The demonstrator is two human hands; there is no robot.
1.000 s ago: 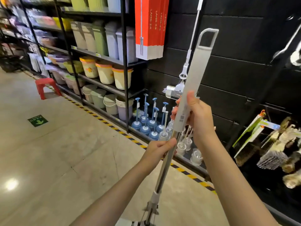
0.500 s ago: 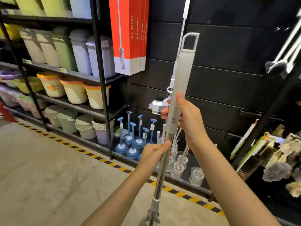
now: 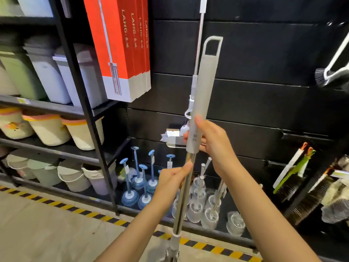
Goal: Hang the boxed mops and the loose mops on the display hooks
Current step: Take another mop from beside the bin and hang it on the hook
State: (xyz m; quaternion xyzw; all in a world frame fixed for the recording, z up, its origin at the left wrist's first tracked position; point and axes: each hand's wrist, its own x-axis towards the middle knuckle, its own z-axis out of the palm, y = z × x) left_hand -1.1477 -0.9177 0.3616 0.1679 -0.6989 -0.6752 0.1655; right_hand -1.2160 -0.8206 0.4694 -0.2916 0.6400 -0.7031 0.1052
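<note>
I hold a loose mop (image 3: 204,87) nearly upright in front of the black display wall. Its grey handle ends in a hanging loop at the top. My right hand (image 3: 211,138) grips the lower end of the grey handle. My left hand (image 3: 174,176) grips the steel pole just below. The mop's head is cut off at the bottom edge. Another loose mop (image 3: 198,53) hangs on the wall right behind the handle. Red boxed mops (image 3: 122,48) hang to the upper left. No hook is visible.
A black shelf rack (image 3: 79,87) with plastic bins and buckets stands on the left. Blue plungers (image 3: 139,186) and clear toilet-brush holders (image 3: 209,212) sit on the low ledge below. Brushes and dusters (image 3: 302,176) hang on the right. Yellow-black tape (image 3: 113,221) marks the floor edge.
I have moved closer to the black wall and turned right. The mop handle has risen slightly and stands straighter, nearer the hanging mop. Both hands keep their grip.
</note>
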